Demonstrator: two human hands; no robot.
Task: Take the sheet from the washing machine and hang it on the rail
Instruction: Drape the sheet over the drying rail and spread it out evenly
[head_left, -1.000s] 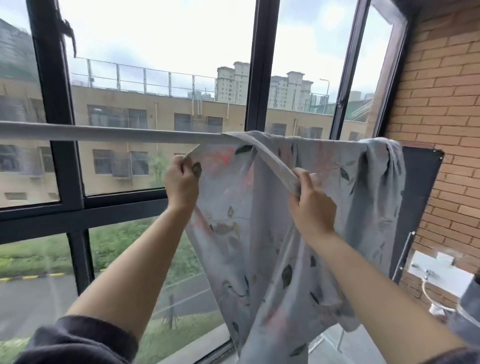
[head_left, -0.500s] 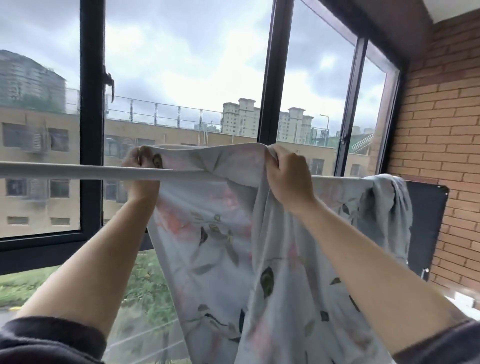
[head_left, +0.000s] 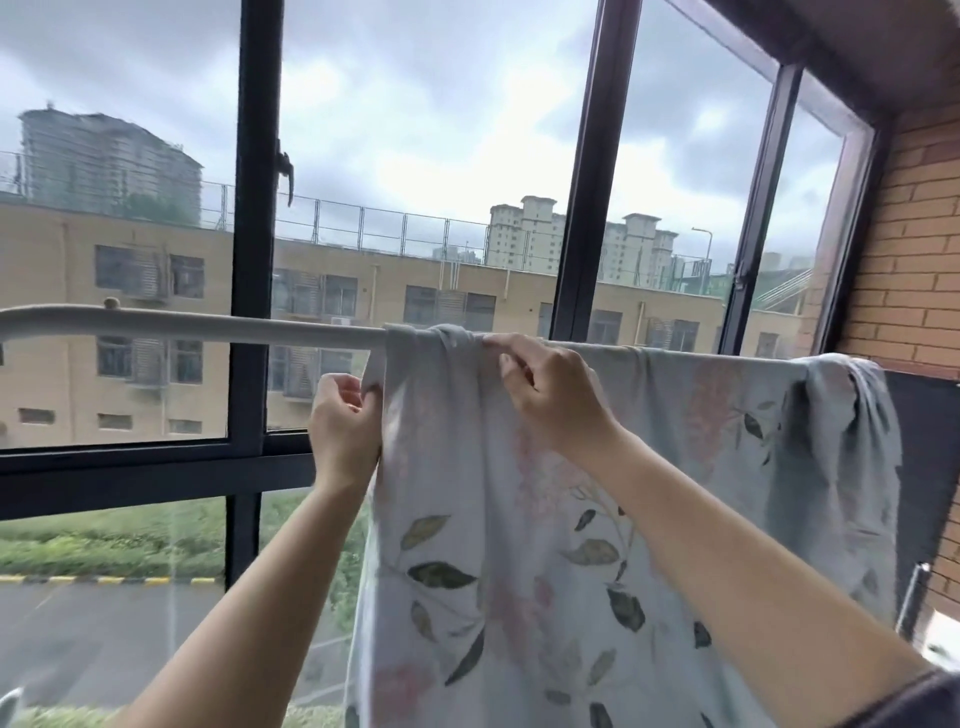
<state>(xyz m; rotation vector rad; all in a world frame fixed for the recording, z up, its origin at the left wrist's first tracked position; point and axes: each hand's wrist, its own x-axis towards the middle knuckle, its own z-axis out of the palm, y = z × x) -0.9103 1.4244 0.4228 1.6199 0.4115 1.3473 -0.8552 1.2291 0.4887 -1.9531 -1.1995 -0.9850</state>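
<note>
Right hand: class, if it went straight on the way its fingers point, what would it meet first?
The right hand would first meet the sheet bunched over the rail, which its fingers grip; the rail itself probably lies just beneath, though depth is unclear.

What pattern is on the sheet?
The sheet is pale grey-blue with green leaves, pink flowers; head view.

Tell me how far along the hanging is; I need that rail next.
Done: the sheet is draped over the rail. In hand: the left hand pinches its edge, the right hand grips the top fold. Left: probably spreading the bunched right end.
</note>
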